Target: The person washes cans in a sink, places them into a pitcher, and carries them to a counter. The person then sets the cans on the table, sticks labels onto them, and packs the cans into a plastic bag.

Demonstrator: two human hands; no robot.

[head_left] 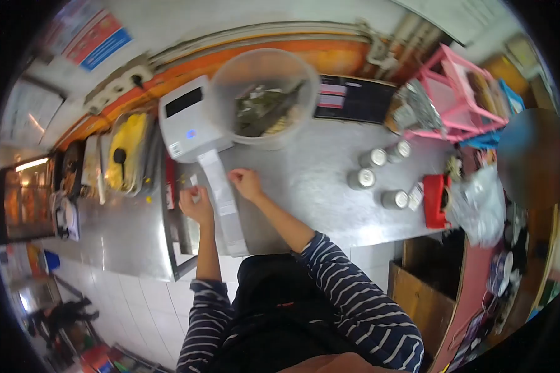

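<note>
Lying left of left hand [196, 204]: clear plastic tray [145, 144] of yellow food [129, 132], black spoon [119, 157] on top. Left hand: fingers curled inward; can't tell from here whether they pinch anything. Ahead of it: white boxy printer [191, 132], blue light lit. Between hands: long white paper label strip [221, 194], running from printer along steel counter [311, 186]. Right hand [247, 183]: fingers loosely bent beside strip; contact unclear. Ahead: translucent round tub [261, 68]. Farther right: four silver cans [362, 179].
</note>
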